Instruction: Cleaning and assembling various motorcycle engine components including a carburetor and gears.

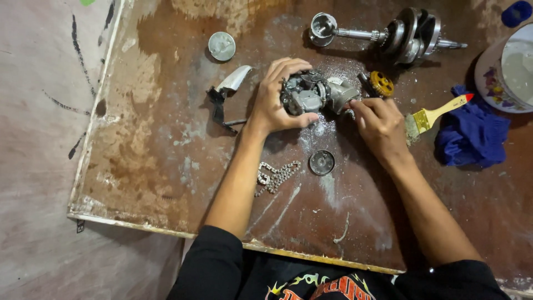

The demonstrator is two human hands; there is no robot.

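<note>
Crankshaft point(408, 34), paintbrush point(430, 116), blue rag point(472, 133)

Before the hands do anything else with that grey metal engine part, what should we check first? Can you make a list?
1. Left hand grips the carburetor firmly: ok.
2. Right hand touches the carburetor's right end: ok.
3. Carburetor sits over the wooden board: ok.
4. Small round cap lies apart from both hands: ok.
5. Paintbrush within easy reach: ok.
6. Any tool in the right fingers: cannot tell.
</note>
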